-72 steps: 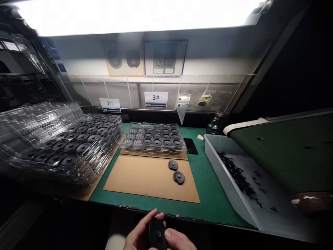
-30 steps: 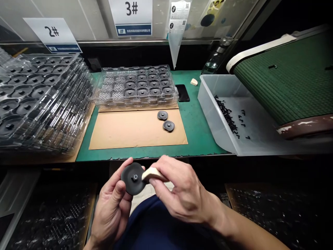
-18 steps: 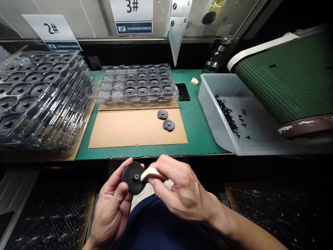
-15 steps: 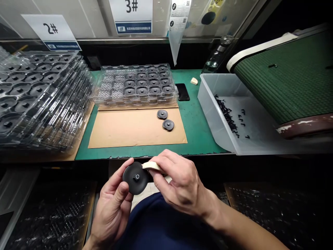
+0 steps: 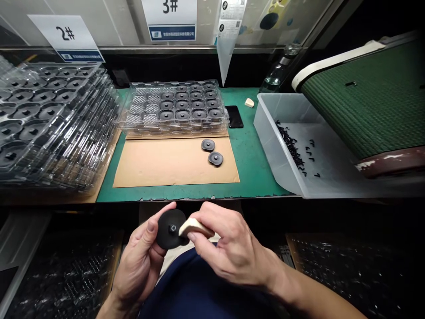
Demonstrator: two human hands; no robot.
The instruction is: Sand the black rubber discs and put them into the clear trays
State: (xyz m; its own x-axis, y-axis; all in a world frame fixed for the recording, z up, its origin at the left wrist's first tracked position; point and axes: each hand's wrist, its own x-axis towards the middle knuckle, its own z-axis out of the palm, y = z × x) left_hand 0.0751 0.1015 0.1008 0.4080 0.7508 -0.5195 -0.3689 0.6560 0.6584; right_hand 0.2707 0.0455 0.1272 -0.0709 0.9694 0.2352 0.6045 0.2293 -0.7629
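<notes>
My left hand [image 5: 142, 257] grips a round black plastic part [image 5: 168, 237] by its left edge, its dished face with a small central stud turned toward me. Between the thumb and fingers of my right hand [image 5: 229, 243] is a cream-coloured block [image 5: 194, 226], perhaps a sponge or an eraser. The block's tip rests against the right side of the disc, close to the stud. Both hands are in front of the bench edge, above my lap. Two similar black parts [image 5: 215, 158] lie on the cardboard sheet [image 5: 166, 164].
Behind the cardboard stands a clear tray [image 5: 172, 122] partly filled with black parts. Stacked filled trays [image 5: 56, 133] rise at left. A translucent bin [image 5: 282, 164] with small black pieces stands right, beneath a green conveyor [image 5: 365, 97]. A phone [image 5: 234, 116] and another cream block [image 5: 249, 103] lie behind.
My right hand has moved the cream block down along the disc's right side, from its upper edge to beside the stud. The disc has tilted slightly in my left hand.
</notes>
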